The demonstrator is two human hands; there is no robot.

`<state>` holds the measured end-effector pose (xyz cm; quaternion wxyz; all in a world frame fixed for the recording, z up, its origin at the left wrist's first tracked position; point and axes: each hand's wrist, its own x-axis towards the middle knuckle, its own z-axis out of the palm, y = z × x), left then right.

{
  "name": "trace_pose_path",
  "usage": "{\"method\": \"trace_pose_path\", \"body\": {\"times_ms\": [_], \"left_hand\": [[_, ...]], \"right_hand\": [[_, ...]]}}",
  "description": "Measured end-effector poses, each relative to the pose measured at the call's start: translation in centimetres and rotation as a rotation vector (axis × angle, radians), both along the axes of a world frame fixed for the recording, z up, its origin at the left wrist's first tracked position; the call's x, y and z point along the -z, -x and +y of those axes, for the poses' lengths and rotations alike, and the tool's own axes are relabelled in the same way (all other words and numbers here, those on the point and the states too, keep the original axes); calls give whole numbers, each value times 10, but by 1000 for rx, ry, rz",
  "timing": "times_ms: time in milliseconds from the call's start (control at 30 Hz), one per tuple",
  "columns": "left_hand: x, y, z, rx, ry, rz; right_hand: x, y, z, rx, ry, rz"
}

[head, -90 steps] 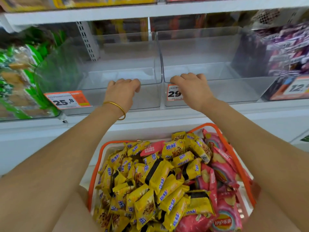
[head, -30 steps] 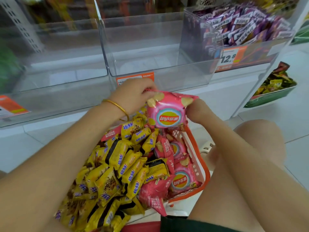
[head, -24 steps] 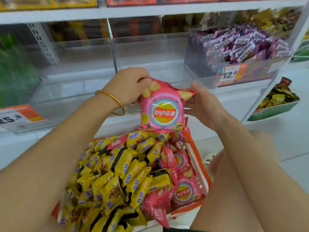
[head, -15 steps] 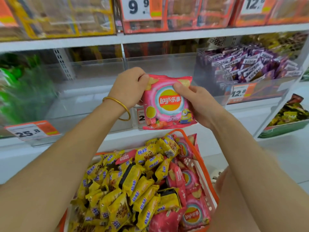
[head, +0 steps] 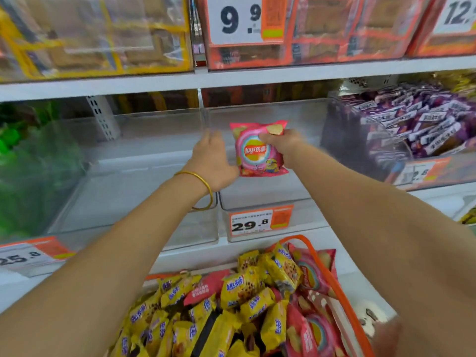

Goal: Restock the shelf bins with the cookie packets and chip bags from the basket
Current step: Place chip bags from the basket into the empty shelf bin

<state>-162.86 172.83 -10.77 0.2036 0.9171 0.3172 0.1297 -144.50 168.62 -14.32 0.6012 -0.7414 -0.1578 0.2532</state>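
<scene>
My right hand point(head: 282, 143) grips the top right of a pink chip bag point(head: 253, 153) and holds it upright inside the clear bin point(head: 268, 199) marked 29.8. My left hand point(head: 212, 157), with a gold bangle at the wrist, lies against the bag's left edge with fingers straight. To the left of that bin stands a second clear bin point(head: 128, 202), marked 25.8, with nothing in it. At the bottom, the orange basket point(head: 337, 276) holds several yellow cookie packets point(head: 247, 289) on the left and pink chip bags point(head: 316, 331) on the right.
A bin of purple packets point(head: 417, 127) stands to the right, a bin of green bags point(head: 28, 161) to the left. The shelf above carries yellow-trimmed boxes point(head: 103, 34) and orange boxes point(head: 334, 29) with price tags. My knee point(head: 391, 333) shows beside the basket.
Both hands lifted the pink chip bag out of the basket and carried it forward into the 29.8 bin. My left hand has loosened from gripping the bag to lying against it.
</scene>
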Motion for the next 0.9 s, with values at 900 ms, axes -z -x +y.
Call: {"method": "trace_pose_path", "body": {"times_ms": [900], "left_hand": [[8,1,3,-4,-124,46]], "right_hand": [[1,12,36,-246,519,-347]]}}
